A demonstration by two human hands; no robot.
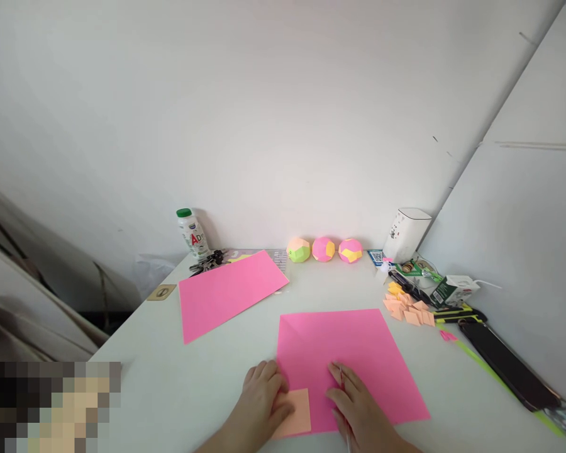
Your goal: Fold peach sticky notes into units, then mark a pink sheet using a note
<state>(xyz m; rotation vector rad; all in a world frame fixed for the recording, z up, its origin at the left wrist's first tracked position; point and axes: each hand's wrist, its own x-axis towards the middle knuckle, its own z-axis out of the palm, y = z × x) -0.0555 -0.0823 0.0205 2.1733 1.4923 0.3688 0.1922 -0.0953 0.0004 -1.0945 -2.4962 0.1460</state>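
Observation:
A large pink sheet point(339, 340) lies flat on the white table. On its lower left corner rests a small peach paper piece point(299, 409). My left hand point(264, 402) presses on the left part of the peach piece, fingers bent and close together, with nothing seen gripped in them. Over the lower middle of the pink sheet, my right hand point(356, 406) holds a thin pen-like stick point(342, 380) between thumb and fingers, to the right of the peach piece.
A second pink sheet point(226, 292) lies at the back left, near a white bottle point(193, 236). Three paper balls point(323, 249) line the wall. Peach paper pieces point(408, 309), a white container point(405, 234) and a black phone-like object point(507, 365) are at the right.

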